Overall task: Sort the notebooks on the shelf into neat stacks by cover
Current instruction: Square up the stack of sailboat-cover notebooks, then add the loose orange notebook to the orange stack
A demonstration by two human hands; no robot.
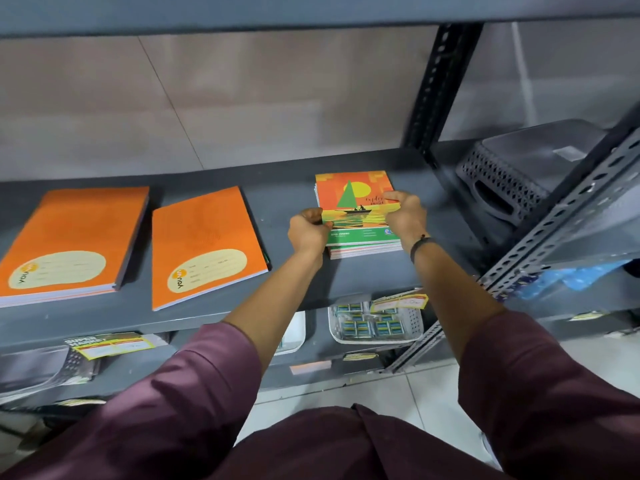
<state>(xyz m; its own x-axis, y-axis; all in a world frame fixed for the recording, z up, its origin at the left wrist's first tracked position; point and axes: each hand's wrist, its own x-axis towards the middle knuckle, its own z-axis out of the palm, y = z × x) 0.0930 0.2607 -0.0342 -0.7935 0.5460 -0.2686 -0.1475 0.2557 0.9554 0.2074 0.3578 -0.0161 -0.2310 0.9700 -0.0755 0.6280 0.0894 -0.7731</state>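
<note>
On the grey shelf (284, 188) lie three piles of notebooks. A stack with plain orange covers and a cream label (69, 237) sits at the far left. A second orange notebook pile (204, 240) lies beside it, slightly turned. To the right is a stack of smaller sailboat-cover notebooks (353, 192), orange, yellow and green. My left hand (308, 230) grips this stack's left edge, and my right hand (403, 213) holds its right edge with fingers over the top cover. The stack's lower sheets are slightly fanned at the front.
A dark perforated plastic stool or basket (512, 174) sits on the shelf to the right, behind a slotted metal upright (571, 216). A white basket of small packets (374, 323) and price tags sit on the shelf below. Another shelf board runs overhead.
</note>
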